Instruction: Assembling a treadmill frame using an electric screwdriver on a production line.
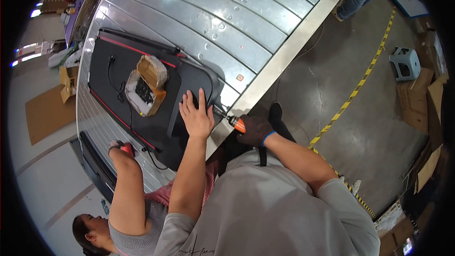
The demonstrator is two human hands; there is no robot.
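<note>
**Screwdriver at the board's near corner**

Left hand [196,116] lies flat and open on the black board [132,90]. Right hand [255,130], gloved, is closed around an orange screwdriver [235,123], tip at the board's corner just right of the left hand. Judged mid-fastening; how many screws remain can't be told. An open box [148,87] of dark screws sits beyond the left hand. A co-worker's hand [121,149] works further left. Ribbed metal table [199,19]; concrete floor [346,66] with striped tape to the right.

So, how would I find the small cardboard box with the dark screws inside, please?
Start at the long grey metal workbench and find the flat black treadmill deck lying on it. The open cardboard box sits on the deck, beyond the person's bare left hand. It is the only tan thing there, filled with small black parts.
</note>
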